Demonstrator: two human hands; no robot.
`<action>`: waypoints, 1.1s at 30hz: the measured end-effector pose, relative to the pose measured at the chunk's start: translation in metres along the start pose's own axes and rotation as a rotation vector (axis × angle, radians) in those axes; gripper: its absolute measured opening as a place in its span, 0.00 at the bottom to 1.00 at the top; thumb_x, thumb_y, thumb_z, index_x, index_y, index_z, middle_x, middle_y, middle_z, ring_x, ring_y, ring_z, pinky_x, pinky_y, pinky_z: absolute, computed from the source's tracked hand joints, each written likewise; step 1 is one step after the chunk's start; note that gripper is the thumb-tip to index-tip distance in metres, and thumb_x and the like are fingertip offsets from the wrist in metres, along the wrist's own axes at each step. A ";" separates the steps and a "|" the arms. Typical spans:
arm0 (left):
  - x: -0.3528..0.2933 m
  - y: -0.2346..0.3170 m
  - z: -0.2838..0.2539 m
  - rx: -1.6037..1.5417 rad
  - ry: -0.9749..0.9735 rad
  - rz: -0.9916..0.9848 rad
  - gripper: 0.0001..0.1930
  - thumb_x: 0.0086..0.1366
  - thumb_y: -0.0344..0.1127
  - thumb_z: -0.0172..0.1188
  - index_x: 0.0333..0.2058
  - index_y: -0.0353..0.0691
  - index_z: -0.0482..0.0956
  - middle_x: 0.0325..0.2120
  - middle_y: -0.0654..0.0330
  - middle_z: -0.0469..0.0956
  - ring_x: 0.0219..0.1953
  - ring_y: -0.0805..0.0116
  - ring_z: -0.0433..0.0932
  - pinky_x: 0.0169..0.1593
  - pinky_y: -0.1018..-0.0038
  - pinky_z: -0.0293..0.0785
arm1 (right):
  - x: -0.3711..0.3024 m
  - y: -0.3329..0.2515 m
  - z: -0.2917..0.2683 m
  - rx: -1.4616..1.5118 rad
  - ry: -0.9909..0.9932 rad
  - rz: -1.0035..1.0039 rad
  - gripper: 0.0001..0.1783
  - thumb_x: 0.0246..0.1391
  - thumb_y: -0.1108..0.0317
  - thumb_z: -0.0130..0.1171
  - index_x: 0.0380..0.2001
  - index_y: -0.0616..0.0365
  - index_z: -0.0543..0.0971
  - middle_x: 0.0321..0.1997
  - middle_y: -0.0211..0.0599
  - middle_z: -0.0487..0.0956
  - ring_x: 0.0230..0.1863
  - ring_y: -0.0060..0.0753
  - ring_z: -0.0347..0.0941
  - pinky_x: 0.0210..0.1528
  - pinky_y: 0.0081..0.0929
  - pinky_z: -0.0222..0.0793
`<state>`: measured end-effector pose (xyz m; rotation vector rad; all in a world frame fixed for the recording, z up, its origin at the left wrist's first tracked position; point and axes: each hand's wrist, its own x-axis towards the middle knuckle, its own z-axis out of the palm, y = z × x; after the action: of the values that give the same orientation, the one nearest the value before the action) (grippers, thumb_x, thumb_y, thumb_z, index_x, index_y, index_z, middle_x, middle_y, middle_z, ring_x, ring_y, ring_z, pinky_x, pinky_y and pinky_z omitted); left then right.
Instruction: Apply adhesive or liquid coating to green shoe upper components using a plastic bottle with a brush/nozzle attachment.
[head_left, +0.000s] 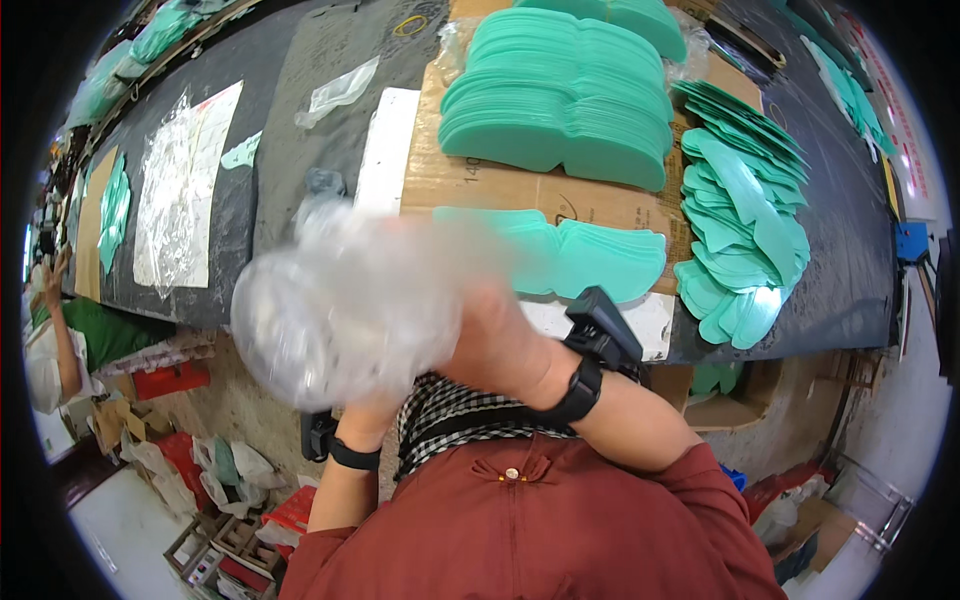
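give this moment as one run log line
right hand: at clear plastic bag, blurred; left hand: mostly hidden by bag; grips: unclear; beyond: green cutout stack on cardboard; right: loose green pile

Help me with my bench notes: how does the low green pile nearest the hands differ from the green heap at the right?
The low pile is neatly aligned; the heap is jumbled, its pieces lying at various angles. The low pile runs across the picture; the heap runs down it. Both are made of thin, flat green pieces.
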<state>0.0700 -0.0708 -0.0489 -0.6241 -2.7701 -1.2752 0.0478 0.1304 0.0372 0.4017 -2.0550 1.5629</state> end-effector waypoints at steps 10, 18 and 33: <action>0.065 0.028 -0.017 -0.118 0.170 -0.046 0.14 0.59 0.28 0.67 0.45 0.37 0.84 0.46 0.54 0.81 0.49 0.59 0.80 0.55 0.66 0.75 | -0.022 -0.013 -0.045 -0.064 0.015 -0.072 0.26 0.47 0.71 0.67 0.53 0.59 0.78 0.52 0.45 0.80 0.54 0.50 0.78 0.59 0.44 0.72; 0.143 0.058 0.013 -0.021 0.008 0.080 0.25 0.65 0.35 0.68 0.59 0.37 0.76 0.53 0.53 0.78 0.56 0.61 0.76 0.61 0.65 0.70 | -0.126 -0.011 -0.156 -0.013 0.148 0.314 0.25 0.69 0.60 0.51 0.65 0.58 0.69 0.66 0.41 0.74 0.65 0.40 0.71 0.68 0.39 0.68; 0.197 0.066 0.057 -0.051 0.024 -0.066 0.29 0.59 0.34 0.74 0.59 0.40 0.78 0.39 0.61 0.73 0.35 0.72 0.78 0.40 0.73 0.78 | -0.031 0.000 -0.092 0.054 0.055 0.068 0.29 0.51 0.66 0.69 0.56 0.63 0.75 0.59 0.47 0.78 0.59 0.51 0.76 0.59 0.41 0.73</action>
<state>-0.0785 0.0778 -0.0017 -0.5202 -2.7687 -1.3603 0.0938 0.2157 0.0380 0.3078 -2.0078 1.6544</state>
